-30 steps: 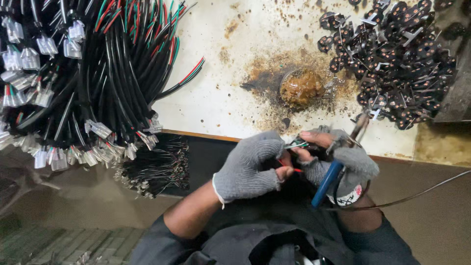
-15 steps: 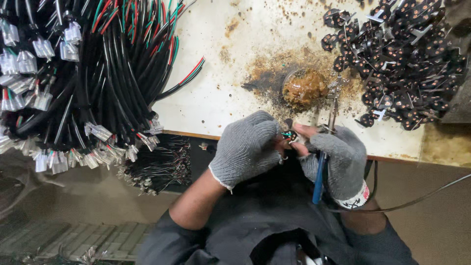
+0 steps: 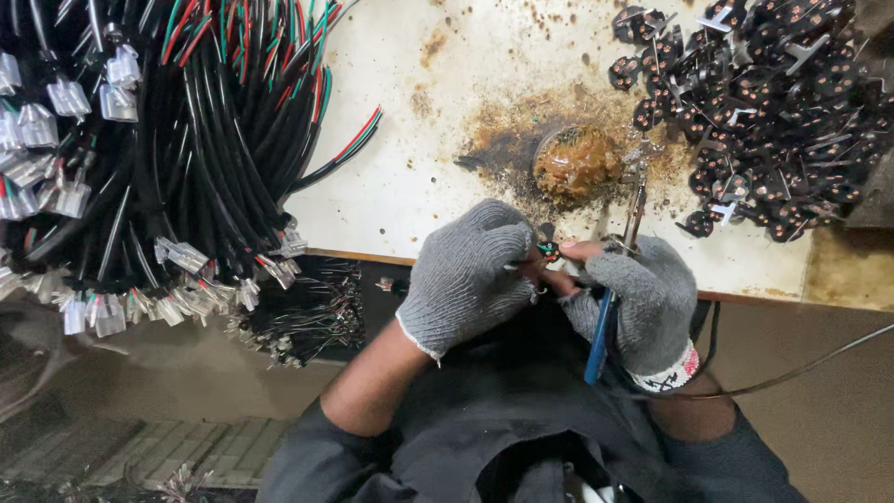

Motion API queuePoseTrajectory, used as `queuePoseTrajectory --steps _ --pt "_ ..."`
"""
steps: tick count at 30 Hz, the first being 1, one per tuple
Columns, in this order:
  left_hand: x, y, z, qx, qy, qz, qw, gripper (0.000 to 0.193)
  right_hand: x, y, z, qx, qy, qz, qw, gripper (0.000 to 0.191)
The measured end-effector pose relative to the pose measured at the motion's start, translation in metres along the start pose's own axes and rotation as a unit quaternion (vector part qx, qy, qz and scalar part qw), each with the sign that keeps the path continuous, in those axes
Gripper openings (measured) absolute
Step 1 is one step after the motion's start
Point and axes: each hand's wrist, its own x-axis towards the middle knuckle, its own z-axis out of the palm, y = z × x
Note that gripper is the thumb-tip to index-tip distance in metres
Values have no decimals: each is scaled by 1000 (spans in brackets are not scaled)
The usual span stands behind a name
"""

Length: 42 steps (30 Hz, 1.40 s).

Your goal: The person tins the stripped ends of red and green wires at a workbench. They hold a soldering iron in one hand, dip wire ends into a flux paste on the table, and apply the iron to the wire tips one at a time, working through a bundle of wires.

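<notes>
Both my hands wear grey knitted gloves with open fingertips. My left hand [image 3: 470, 275] pinches a small dark part with red and green wires [image 3: 548, 250] at the table's front edge. My right hand [image 3: 643, 293] grips a blue-handled soldering iron [image 3: 615, 279], whose metal tip points up toward a round brown flux pot [image 3: 577, 163]. The right fingertips also touch the small part. The two hands meet just below the pot.
A big bundle of black cables with red and green cores and clear white plugs [image 3: 140, 149] covers the left side. A heap of dark small parts [image 3: 773, 102] lies top right. The white tabletop [image 3: 419, 140] is stained brown. The iron's cord [image 3: 801, 368] runs right.
Both hands have moved up a little toward the table's edge and closed together on the small part. The iron's tip now points nearer the flux pot.
</notes>
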Motion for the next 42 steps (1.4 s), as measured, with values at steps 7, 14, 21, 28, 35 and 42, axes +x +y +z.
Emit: queuePoseTrajectory --steps 7,14,21,28,35,42 --pt "3 3 2 7 4 -8 1000 21 2 -3 -2 6 4 12 1000 28" --pt "2 1 10 59 12 9 998 22 4 -4 -3 3 -1 -6 1000 28" --pt "3 1 10 59 13 -3 998 22 -9 -2 -19 8 -7 -2 1000 35" --pt "2 2 12 50 23 2 998 25 -28 26 -15 28 -13 -119 992 33" --pt "2 2 13 48 27 3 998 27 -34 42 -12 34 -30 -168 985 15" --pt "1 4 15 58 42 3 997 24 -34 50 -4 16 -25 -241 970 22"
